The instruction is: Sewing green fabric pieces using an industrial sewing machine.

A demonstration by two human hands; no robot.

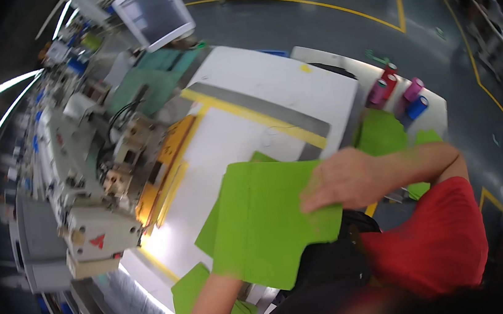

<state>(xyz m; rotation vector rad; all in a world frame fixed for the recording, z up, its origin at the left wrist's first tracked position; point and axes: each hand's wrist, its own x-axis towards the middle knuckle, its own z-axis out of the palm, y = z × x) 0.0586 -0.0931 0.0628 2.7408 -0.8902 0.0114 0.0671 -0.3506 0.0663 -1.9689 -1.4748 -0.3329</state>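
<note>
A bright green fabric piece (264,217) is lifted in front of me, above the white sewing table (242,133). My right hand (344,180) is on its right edge, slightly blurred, with fingers closed together over the cloth. My left forearm comes up from the lower edge, and the fabric covers my left hand, so its fingers do not show. Another green layer sticks out behind the piece on its left. More green fabric (186,291) hangs at the table's near edge beside my left forearm.
At the left stands a white sewing machine (95,227), its lamp lighting the table. An orange guide plate (173,147) and yellow tape strips lie beside it. Thread spools (414,107) and green cloth (382,133) are at the right. A screen (154,13) stands at the back.
</note>
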